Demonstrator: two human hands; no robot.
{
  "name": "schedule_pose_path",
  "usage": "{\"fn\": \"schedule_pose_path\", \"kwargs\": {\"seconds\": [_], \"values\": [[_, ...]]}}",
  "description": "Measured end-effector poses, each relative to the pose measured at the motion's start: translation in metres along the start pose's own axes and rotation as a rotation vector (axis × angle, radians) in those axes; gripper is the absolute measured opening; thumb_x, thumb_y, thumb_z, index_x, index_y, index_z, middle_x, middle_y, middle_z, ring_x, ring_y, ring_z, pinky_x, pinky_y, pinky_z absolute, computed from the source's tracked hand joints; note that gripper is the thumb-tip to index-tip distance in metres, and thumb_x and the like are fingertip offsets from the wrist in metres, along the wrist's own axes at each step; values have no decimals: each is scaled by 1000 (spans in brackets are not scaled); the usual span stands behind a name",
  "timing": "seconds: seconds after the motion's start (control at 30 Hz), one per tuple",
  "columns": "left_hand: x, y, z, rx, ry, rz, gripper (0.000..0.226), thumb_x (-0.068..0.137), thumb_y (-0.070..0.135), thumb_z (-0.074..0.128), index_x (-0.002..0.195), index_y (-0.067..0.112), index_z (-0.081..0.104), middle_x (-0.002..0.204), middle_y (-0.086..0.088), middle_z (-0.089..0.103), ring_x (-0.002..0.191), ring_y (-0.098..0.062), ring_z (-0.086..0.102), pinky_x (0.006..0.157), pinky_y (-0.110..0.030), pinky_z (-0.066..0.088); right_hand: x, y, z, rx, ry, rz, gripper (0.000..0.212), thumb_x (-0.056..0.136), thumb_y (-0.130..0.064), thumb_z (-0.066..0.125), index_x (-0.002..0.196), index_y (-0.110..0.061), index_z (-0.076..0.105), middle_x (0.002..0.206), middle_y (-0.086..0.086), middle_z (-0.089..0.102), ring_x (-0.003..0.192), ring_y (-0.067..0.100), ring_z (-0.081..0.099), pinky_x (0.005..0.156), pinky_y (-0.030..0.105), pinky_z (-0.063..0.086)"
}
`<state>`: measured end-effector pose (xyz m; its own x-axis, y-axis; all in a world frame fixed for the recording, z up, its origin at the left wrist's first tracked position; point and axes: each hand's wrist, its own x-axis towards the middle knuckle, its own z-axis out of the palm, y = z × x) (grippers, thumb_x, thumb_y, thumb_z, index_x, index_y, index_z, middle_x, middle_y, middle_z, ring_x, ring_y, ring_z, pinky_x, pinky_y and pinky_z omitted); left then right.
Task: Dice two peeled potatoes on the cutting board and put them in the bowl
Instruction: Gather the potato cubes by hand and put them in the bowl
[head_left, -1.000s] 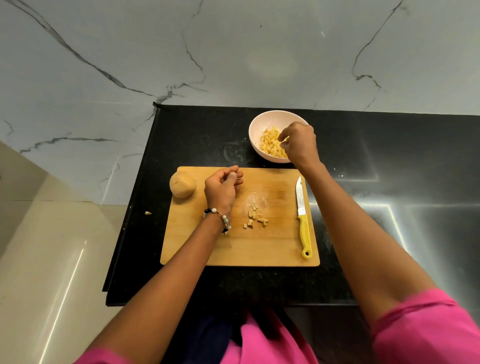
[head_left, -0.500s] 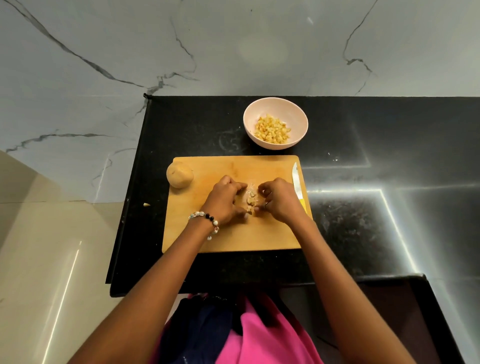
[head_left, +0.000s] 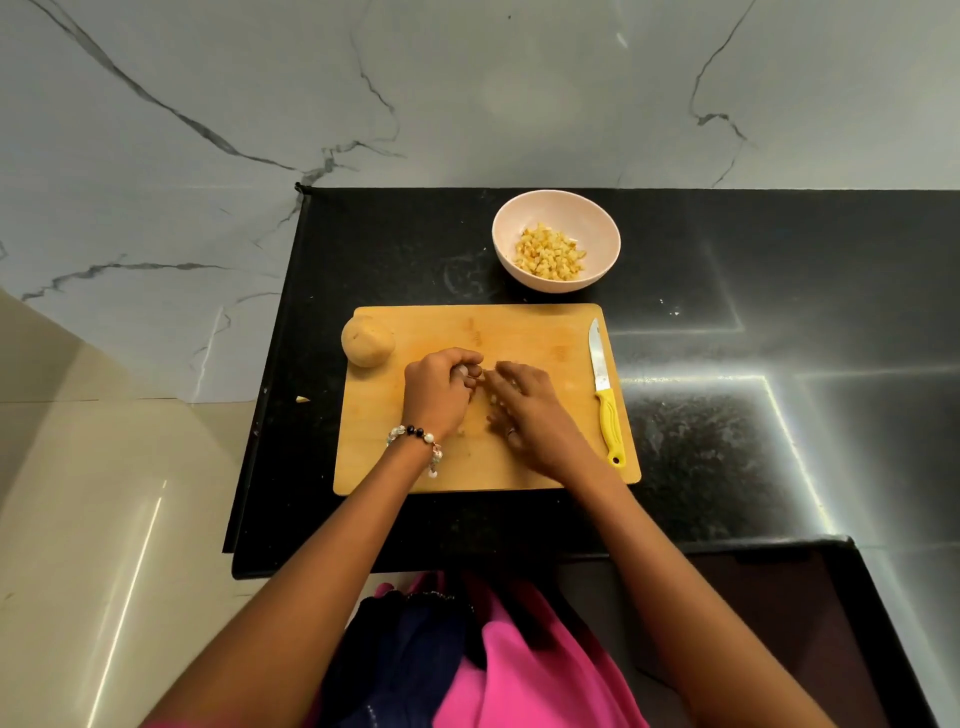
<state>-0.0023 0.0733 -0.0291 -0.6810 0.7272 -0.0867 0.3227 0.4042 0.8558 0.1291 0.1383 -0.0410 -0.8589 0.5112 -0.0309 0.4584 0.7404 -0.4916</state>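
I saw my two hands meeting over the middle of the pale rectangular wooden cutting board (head_left: 524, 332), gathering the last small cream potato dice (head_left: 492, 401), which lay in the narrow gap between them. My left hand (head_left: 439, 395) was curled, knuckles up, its fingertips tucked toward the pieces; whether it already held any I could not tell. My right hand (head_left: 524, 410) lay flatter, fingers stretched and loosely spread, its tips pointing at the left hand and brushing the dice. The round pale-pink bowl (head_left: 511, 221) with yellow diced potato (head_left: 549, 251) sat on the black bench beyond the board, ahead of my right hand, so I judged that hand the nearer one for carrying the scraps over. The whole peeled round potato (head_left: 368, 340) waited on the board's corner, left of and beyond my left hand. The yellow-handled kitchen knife (head_left: 605, 395) lay right of my right hand, blade pointing away from me.
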Motion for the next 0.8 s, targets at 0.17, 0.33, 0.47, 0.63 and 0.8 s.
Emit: {"fn": "schedule_pose_path", "kwargs": {"seconds": [0.17, 0.33, 0.47, 0.63, 0.8], "values": [[-2, -3, 7, -35, 50, 1, 32, 93, -5, 42, 107, 4, 69, 93, -10, 70, 79, -12, 64, 83, -28, 55, -13, 7, 2, -211, -108, -172, 50, 101, -16, 33, 149, -8, 25, 155, 17, 19, 144, 31, 13, 114, 42, 27], [-1, -5, 11, -14, 72, 2, 26, 90, -2, 52, 105, 8, 70, 97, -6, 72, 88, -13, 67, 88, -30, 53, -25, 25, -8, -293, -97, -204, 60, 96, -36, 17, 136, -4, 49, 138, 17, 49, 126, 32, 46, 94, 44, 50], [-2, -5, 12, 5, 81, 7, 23, 89, 2, 56, 105, 9, 71, 101, -5, 71, 93, -14, 66, 90, -29, 51, -24, 24, -9, -418, 101, -272, 43, 90, -15, 31, 102, 7, 66, 103, 20, 64, 88, 33, 58, 63, 40, 56], [-1, -2, 15, 31, 101, -3, 23, 89, 3, 56, 104, 9, 71, 102, -4, 71, 95, -15, 65, 91, -27, 50, -21, 19, -12, -500, 145, -289, 21, 81, -1, 46, 76, 3, 66, 74, 16, 61, 69, 31, 55, 52, 34, 50], [2, 2, 19, 58, 103, -38, 21, 89, 5, 56, 102, 11, 72, 104, -3, 71, 98, -15, 64, 92, -27, 49, -13, 19, -12, -486, 75, -256, 4, 73, 6, 67, 72, 3, 65, 71, 17, 60, 67, 32, 53, 49, 34, 48]]}}
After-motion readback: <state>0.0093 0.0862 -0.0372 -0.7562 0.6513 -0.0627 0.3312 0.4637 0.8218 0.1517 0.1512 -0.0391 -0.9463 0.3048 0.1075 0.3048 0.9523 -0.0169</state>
